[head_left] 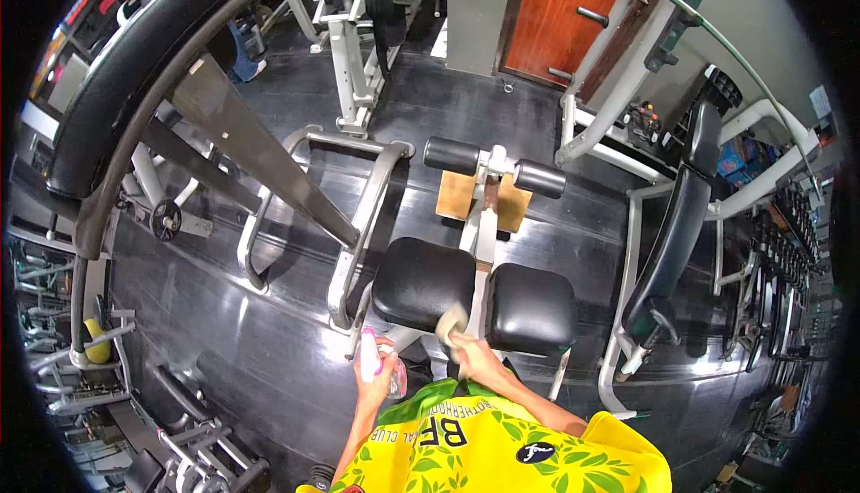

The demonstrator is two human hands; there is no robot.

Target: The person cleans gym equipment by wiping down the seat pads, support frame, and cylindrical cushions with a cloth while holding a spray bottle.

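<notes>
My left hand (380,369) is closed around a spray bottle (369,354) with a pink and white head and a clear body. A beige cloth (451,323) is bunched in my right hand (477,360), at the near right edge of the left black seat pad (424,282). Whether the cloth touches the pad I cannot tell. Beside it, across a white centre bar, sits the right black seat pad (533,307). Two black foam rollers (539,179) top the post at the far end of this bench.
A large metal frame with a curved black pad (107,81) arches over the left side. To the right stands a machine with a tall black backrest (667,251). Wooden blocks (458,196) lie under the roller post. An orange door (560,14) is at the back.
</notes>
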